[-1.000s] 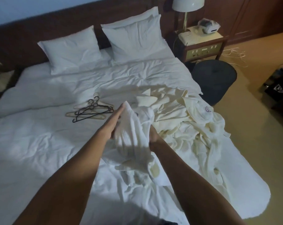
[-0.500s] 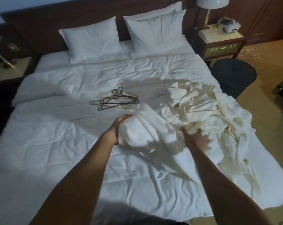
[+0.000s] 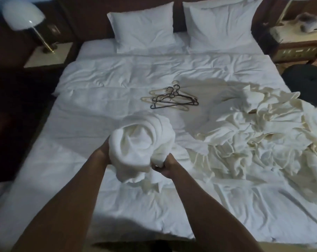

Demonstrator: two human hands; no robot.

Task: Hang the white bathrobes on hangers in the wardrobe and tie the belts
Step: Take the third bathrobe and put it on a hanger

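Hands, left point(image 3: 104, 153) and right point(image 3: 165, 165), grip bunched bathrobe point(image 3: 141, 140), axis unclear.

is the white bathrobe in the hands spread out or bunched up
Bunched up. The white terry bathrobe is gathered in a rounded wad above the white bed, the left hand and right hand gripping it.

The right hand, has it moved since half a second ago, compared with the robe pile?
Yes. The right hand left the robe pile and came leftward to grip the bundled robe beside the left hand.
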